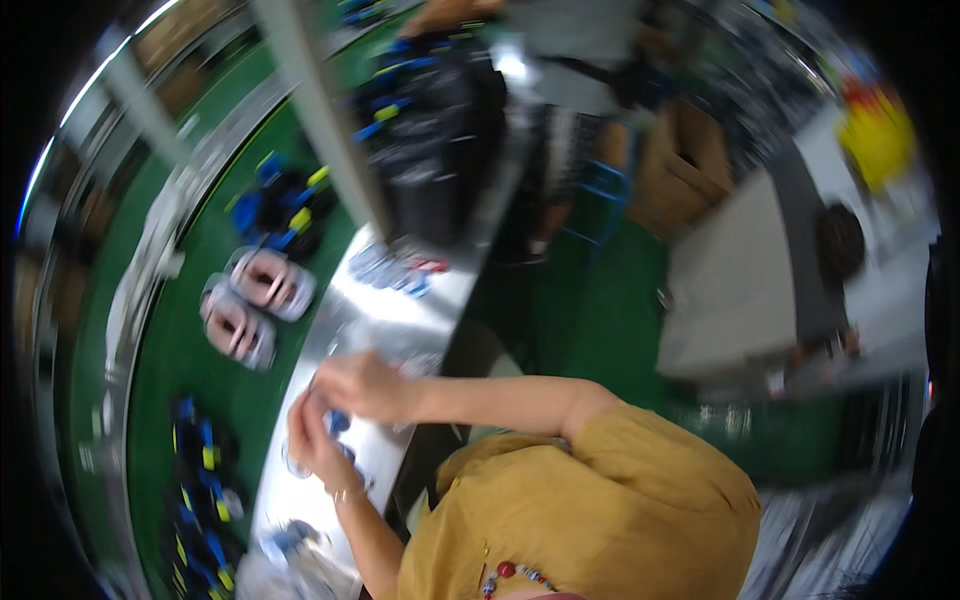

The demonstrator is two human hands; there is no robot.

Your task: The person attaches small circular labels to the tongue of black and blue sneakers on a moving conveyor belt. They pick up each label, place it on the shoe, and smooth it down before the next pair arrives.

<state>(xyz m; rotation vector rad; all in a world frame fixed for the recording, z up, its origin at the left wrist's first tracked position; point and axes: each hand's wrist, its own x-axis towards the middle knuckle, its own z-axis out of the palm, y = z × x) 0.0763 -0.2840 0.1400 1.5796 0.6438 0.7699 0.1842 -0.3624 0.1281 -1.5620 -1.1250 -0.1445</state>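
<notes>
My left hand (314,442) and my right hand (364,386) meet above the bright metal bench (300,392). Both have bent fingers drawn together at the tips, the right one curled like a fist. Motion blur hides what lies between them, if anything. Just under the hands, some small blue pieces (338,422) rest on the bench. Clear plastic wrapping (415,362) lies past my right wrist. Nearer to me, a translucent plastic bag (305,565) with bluish contents sits at the bench's lower end.
Left of the bench runs a green belt (165,400) carrying a pink-and-white pair of shoes (270,282) and dark shoes with blue and yellow parts (205,470). A pale post (325,120) rises beside a black plastic-covered stack (440,150). Rightward stand a cardboard box (680,165) and a blue stool (600,195).
</notes>
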